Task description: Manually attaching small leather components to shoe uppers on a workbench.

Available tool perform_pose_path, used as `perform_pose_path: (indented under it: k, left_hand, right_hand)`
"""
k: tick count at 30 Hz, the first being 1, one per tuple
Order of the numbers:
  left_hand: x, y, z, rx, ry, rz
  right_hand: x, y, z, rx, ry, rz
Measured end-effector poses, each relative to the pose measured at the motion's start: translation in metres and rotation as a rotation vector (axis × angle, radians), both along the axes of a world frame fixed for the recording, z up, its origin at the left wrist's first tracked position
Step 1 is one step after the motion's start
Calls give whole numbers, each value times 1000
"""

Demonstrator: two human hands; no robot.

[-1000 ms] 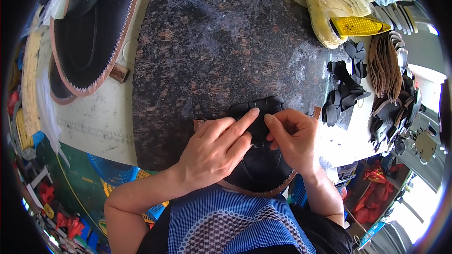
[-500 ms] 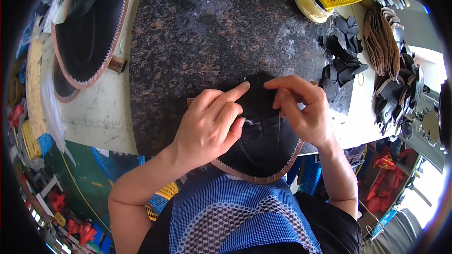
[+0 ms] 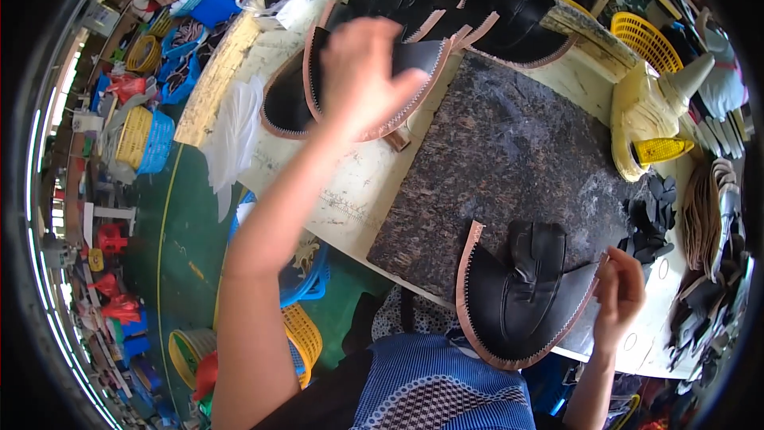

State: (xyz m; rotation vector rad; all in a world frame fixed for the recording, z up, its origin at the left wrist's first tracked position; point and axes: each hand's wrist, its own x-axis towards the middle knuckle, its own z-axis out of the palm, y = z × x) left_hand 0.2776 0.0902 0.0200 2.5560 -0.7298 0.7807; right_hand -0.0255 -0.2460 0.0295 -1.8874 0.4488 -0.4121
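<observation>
A black shoe upper (image 3: 549, 310) with a pinkish-brown, zigzag-stitched rim lies at the table's near edge, its rounded end overhanging toward me. A folded black flap stands up in its middle. My right hand (image 3: 619, 295) is at its right edge, fingers curled and closed on the rim. My left hand (image 3: 358, 72) reaches to the far left, over another black upper (image 3: 418, 60) with the same rim. Its thumb stands apart from the fingers, which are blurred by motion. More black uppers (image 3: 525, 36) lie behind it, partly overlapping.
A dark speckled board (image 3: 509, 143) covers the middle of the white table. A yellow shoe-shaped form (image 3: 637, 111) and small black pieces (image 3: 649, 219) are on the right, beside stacked brown strips (image 3: 708, 215). Thin white sheets (image 3: 239, 127) hang at the left edge.
My left hand has left the near upper and moved far left to the other uppers. My right hand has shifted from the flap to the right edge. The view has turned left.
</observation>
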Motion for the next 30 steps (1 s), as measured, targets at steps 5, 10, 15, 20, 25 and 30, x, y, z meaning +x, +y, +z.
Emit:
perform_pose_path:
  k: [5,10,15,20,25,30]
  left_hand:
    - [79,75,-13,339,191,172]
    - [15,85,52,-164,413,31]
    - [-131,18,75,-667,696,-362]
    - [-216,-78,-20,-150,698,-525]
    - [-204,-111,3,-119,187,-501]
    - [-185,-186,16,-146,386,-960]
  right_hand:
    - [-33,-39,12,-10,108,-91]
    - [-64,-71,15,-12,140,-191]
    - [-87,-103,-5,-78,117,-302]
    - [-39,-78,-23,-516,31,-71]
    - [-26,-74,-45,-704,97,-82]
    - [-26,-68,-35,-598,102,-42]
